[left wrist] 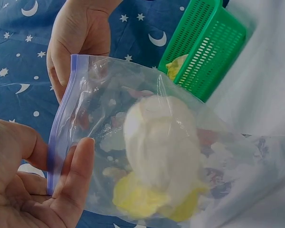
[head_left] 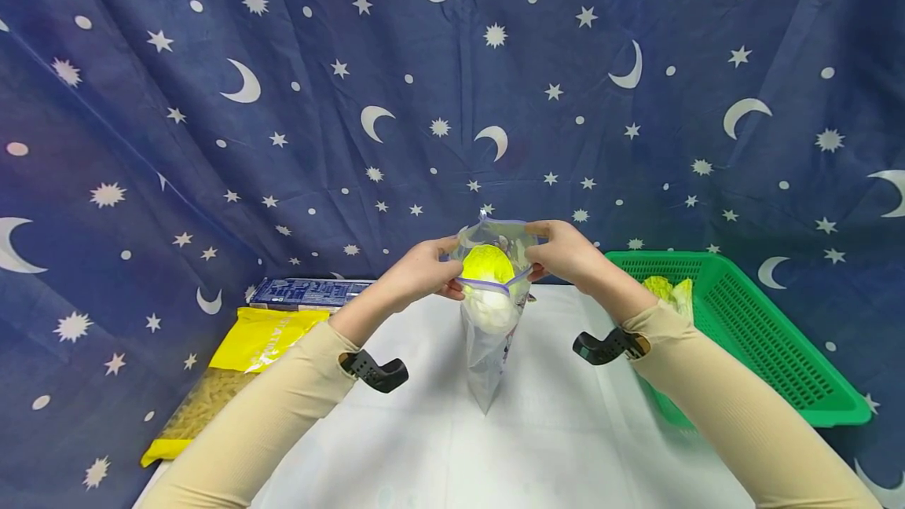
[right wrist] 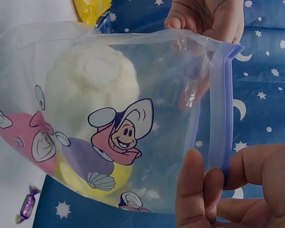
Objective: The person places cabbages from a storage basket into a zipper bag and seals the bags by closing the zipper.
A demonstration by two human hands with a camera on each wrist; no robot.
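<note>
Bag (right wrist: pixel 147 118) glossy clear plastic; basket (head_left: pixel 763 320) perforated plastic, probably.

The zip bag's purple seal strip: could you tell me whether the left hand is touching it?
Touching: the left wrist view shows the left hand pinching the zip bag at its seal strip.

Green basket (head_left: pixel 778 336) blocks the right; pasta bag (head_left: pixel 233 368) blocks the left.

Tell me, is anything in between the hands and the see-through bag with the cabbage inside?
No, nothing visible is. The left hand and the right hand each pinch the purple zip strip at the mouth of the plastic bag, one at each end. The cabbage already sits inside the bag, above the white table.
</note>
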